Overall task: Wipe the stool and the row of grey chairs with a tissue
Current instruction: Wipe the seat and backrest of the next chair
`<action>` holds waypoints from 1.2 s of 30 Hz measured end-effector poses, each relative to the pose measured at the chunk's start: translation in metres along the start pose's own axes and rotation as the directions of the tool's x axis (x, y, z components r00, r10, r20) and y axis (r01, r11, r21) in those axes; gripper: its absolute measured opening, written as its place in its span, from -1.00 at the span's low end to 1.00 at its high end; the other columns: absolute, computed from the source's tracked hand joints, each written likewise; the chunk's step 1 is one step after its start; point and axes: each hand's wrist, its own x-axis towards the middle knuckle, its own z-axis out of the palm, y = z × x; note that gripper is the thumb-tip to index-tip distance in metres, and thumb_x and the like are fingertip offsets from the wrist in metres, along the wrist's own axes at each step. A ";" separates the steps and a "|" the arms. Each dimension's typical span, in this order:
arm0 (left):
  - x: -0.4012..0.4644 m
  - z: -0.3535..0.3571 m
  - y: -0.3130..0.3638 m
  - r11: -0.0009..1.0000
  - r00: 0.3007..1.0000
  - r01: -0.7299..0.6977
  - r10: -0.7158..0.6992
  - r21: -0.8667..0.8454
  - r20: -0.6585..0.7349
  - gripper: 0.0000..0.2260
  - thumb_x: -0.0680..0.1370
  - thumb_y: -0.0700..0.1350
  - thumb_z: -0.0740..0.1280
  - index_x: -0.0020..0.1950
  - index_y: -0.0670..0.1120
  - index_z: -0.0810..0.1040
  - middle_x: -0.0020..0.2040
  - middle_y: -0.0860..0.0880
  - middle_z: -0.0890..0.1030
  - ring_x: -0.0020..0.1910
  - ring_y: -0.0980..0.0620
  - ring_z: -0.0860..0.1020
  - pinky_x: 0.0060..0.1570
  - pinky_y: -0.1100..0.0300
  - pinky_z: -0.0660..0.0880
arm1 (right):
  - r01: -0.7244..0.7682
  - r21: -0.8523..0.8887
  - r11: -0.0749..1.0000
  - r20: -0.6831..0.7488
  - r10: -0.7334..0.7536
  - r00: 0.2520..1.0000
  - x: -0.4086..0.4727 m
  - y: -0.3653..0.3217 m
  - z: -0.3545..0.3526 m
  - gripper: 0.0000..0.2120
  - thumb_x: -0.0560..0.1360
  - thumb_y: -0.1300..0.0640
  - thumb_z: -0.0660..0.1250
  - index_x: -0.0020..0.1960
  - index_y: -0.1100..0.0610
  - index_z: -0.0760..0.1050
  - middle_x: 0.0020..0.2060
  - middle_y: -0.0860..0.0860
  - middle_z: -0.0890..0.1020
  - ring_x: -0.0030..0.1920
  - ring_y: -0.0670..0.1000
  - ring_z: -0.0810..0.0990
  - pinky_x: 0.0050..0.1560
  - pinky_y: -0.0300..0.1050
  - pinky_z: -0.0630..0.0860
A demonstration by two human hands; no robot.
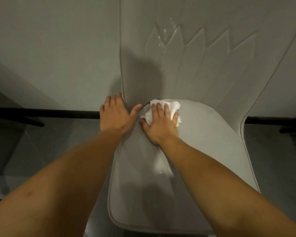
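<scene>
A: Item one, right hand (158,124)?

B: I log its fingers (159,110) straight and close together, pressing the white tissue (171,106) flat on the grey chair (212,142), at the back of the seat where it meets the backrest.

A: Item two, left hand (114,115)?

B: Fingers spread, holding nothing, palm resting on the seat's left rear edge (a brace, I judge).

A: Step in hand?

B: Wiping this chair's seat. Droplets (164,36) remain on the backrest, so next I'd call for carrying the tissue upward over them. No stool in view.
</scene>
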 end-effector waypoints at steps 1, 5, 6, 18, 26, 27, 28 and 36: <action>0.006 0.007 0.002 0.999 0.999 0.012 -0.014 -0.046 -0.032 -0.16 0.49 0.46 0.02 0.45 -0.21 0.27 0.38 -0.24 0.42 0.42 -0.21 0.28 0.34 -0.15 0.26 | 0.003 -0.011 1.000 -0.014 -0.003 1.000 0.005 0.001 0.005 -0.18 0.51 -0.44 -0.19 0.61 0.02 -0.08 0.60 -0.04 -0.02 0.58 0.05 -0.20 0.47 0.29 -0.35; 0.018 0.031 0.005 0.958 0.981 0.103 -0.142 -0.269 -0.130 -0.38 0.49 0.38 0.16 0.23 -0.14 0.40 0.00 -0.23 0.61 -0.01 -0.29 0.56 -0.13 -0.01 0.44 | 0.053 -0.017 0.998 -0.082 -0.054 0.995 0.027 0.003 0.009 -0.09 0.45 -0.51 -0.17 0.60 0.05 -0.03 0.60 -0.03 0.01 0.58 0.04 -0.18 0.48 0.27 -0.32; 0.019 0.036 0.004 0.951 0.976 0.094 -0.147 -0.296 -0.162 -0.42 0.50 0.37 0.17 0.17 -0.12 0.40 -0.06 -0.21 0.62 -0.08 -0.28 0.57 -0.21 0.04 0.39 | 0.060 -0.019 0.998 -0.105 -0.061 0.993 0.029 0.003 0.010 -0.08 0.45 -0.52 -0.16 0.60 0.07 -0.01 0.59 -0.02 0.03 0.58 0.04 -0.16 0.49 0.26 -0.30; 0.016 0.043 0.000 0.968 0.948 0.002 -0.081 -0.250 -0.307 -0.47 0.51 0.37 0.12 0.02 -0.12 0.38 -0.21 -0.25 0.60 -0.23 -0.31 0.55 -0.30 0.07 0.25 | 0.549 -0.012 0.836 0.034 -0.548 0.836 0.035 0.033 -0.020 -0.33 0.56 -0.36 0.05 0.53 0.01 0.25 0.52 -0.05 0.29 0.54 -0.03 0.13 0.54 0.03 0.00; 0.015 0.045 -0.002 0.982 0.936 0.013 -0.078 -0.187 -0.344 -0.38 0.52 0.38 0.05 0.12 -0.18 0.41 -0.24 -0.25 0.59 -0.26 -0.30 0.55 -0.31 0.06 0.21 | 0.208 -0.118 0.971 -0.002 -0.210 0.978 0.039 0.075 -0.030 -0.32 0.53 -0.43 -0.12 0.56 -0.14 0.11 0.55 -0.16 0.16 0.56 -0.11 -0.04 0.51 0.23 -0.12; 0.015 0.045 -0.002 0.982 0.936 0.020 -0.084 -0.189 -0.340 -0.38 0.53 0.37 0.06 0.14 -0.19 0.41 -0.23 -0.25 0.59 -0.25 -0.31 0.55 -0.30 0.06 0.21 | 0.141 -0.115 0.983 -0.033 -0.146 0.989 0.036 0.075 -0.028 -0.30 0.53 -0.43 -0.14 0.56 -0.12 0.12 0.55 -0.14 0.17 0.56 -0.08 -0.03 0.51 0.24 -0.10; 0.016 0.046 -0.002 0.982 0.940 0.027 -0.089 -0.188 -0.330 -0.38 0.54 0.37 0.07 0.17 -0.19 0.41 -0.21 -0.26 0.60 -0.23 -0.31 0.55 -0.30 0.05 0.22 | 0.066 -0.096 0.993 -0.056 -0.072 0.996 0.033 0.071 -0.026 -0.28 0.52 -0.44 -0.16 0.55 -0.10 0.14 0.55 -0.11 0.18 0.57 -0.05 -0.01 0.50 0.24 -0.08; 0.021 0.047 -0.004 0.988 0.951 0.042 -0.085 -0.148 -0.297 -0.38 0.56 0.33 0.09 0.26 -0.21 0.39 -0.13 -0.31 0.61 -0.14 -0.35 0.56 -0.26 0.02 0.24 | 0.222 0.082 0.971 -0.065 -0.217 0.974 -0.006 -0.026 0.003 -0.38 0.58 -0.30 -0.03 0.49 0.04 0.28 0.52 0.01 0.27 0.53 0.05 0.13 0.48 0.29 0.06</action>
